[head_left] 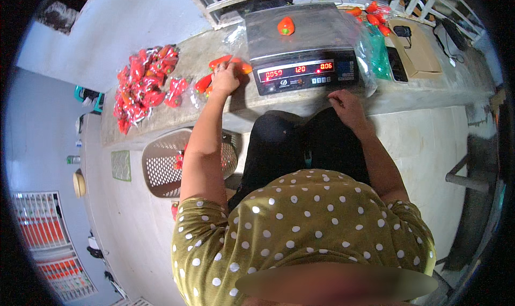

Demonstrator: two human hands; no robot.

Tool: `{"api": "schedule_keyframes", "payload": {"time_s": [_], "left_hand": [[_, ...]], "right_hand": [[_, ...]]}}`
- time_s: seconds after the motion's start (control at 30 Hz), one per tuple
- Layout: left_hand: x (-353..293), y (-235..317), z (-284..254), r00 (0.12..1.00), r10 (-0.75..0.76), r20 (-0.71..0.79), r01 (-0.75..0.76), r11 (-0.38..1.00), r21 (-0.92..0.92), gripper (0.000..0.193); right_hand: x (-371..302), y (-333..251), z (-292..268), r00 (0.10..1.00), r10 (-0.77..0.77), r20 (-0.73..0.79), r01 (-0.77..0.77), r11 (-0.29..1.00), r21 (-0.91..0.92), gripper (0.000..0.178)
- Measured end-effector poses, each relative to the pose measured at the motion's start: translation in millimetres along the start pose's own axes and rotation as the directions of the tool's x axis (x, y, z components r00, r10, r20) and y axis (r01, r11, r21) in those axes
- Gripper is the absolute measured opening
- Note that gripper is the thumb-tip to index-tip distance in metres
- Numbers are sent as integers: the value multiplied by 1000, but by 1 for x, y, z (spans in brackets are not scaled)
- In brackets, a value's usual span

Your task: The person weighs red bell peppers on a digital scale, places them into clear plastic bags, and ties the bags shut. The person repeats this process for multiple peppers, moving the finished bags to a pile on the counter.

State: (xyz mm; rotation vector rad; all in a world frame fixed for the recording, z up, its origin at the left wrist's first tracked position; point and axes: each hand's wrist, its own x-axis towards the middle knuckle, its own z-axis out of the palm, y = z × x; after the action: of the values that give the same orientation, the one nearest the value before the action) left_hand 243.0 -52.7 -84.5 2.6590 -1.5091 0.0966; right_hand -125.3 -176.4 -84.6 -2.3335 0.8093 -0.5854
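My left hand [225,79] reaches over the counter, its fingers closed round a red pepper in a small group of loose red peppers [203,84]. Just right of it stands a digital scale [298,37] with a flat metal plate and a lit red display. One orange-red pepper [286,26] lies on the plate. My right hand [348,106] is by the scale's front right corner, at the counter edge, with fingers curled together; I see nothing in it.
Bagged red peppers [142,86] are heaped left on the concrete counter [244,110]. A plastic basket [161,166] stands below. Right of the scale are a green plastic bag [379,53], a dark phone [397,64], cardboard [424,59] and more peppers [375,19]. White railings rise behind.
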Motion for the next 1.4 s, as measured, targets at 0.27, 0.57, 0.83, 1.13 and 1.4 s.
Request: {"api": "schedule_keyframes", "payload": {"time_s": [0.27, 0.57, 0.83, 1.13, 1.4], "left_hand": [[54, -37, 21, 995, -6, 101, 39, 945, -326, 51], [2, 128, -100, 740, 453, -497, -671, 536, -512, 56], [-35, 85, -37, 895, 186, -405, -370, 816, -445, 56], [-39, -1, 21, 998, -54, 31, 49, 987, 151, 48], [-36, -14, 20, 965, -167, -203, 158, 986, -59, 48]], "right_hand": [[2, 5, -14, 993, 95, -67, -88, 991, 99, 14], [88, -63, 1, 998, 11, 65, -60, 546, 835, 42], [151, -42, -24, 971, -82, -222, 116, 983, 141, 61], [198, -16, -17, 989, 147, -7, -136, 889, -437, 72], [86, 5, -76, 936, 48, -350, -7, 993, 117, 59]]}}
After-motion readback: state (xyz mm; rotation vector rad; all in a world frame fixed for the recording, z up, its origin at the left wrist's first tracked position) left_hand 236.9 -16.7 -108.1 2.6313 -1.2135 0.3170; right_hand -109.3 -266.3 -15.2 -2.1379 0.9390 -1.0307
